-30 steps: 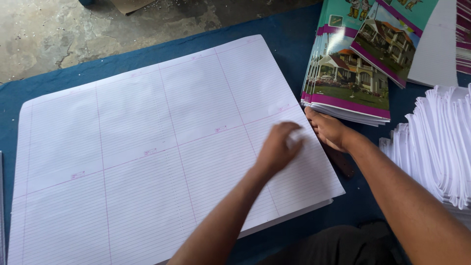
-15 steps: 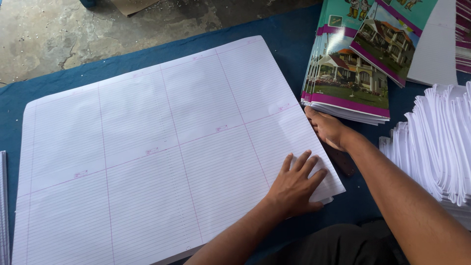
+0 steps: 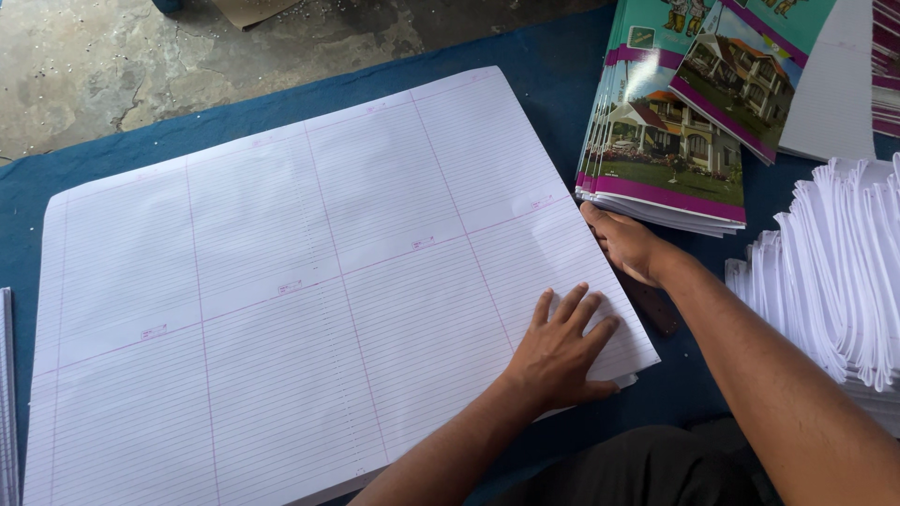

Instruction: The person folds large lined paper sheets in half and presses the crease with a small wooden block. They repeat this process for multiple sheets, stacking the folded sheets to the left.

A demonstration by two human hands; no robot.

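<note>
Head view shows the left hand spread flat, pressing the near right corner of the stack of large ruled sheets on the blue worktop, while the right hand grips its right edge beside the pile of illustrated booklet covers.

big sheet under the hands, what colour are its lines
White sheet with fine grey ruling and pink dividing lines; head view.

1. Broad stack of large white ruled paper sheets lies flat on the blue table, open above.
2. Right: pile of glossy house-picture booklets and fanned white folded sheets crowd the edge.
3. Narrow blue gap between them, partly filled by the right hand.
</note>
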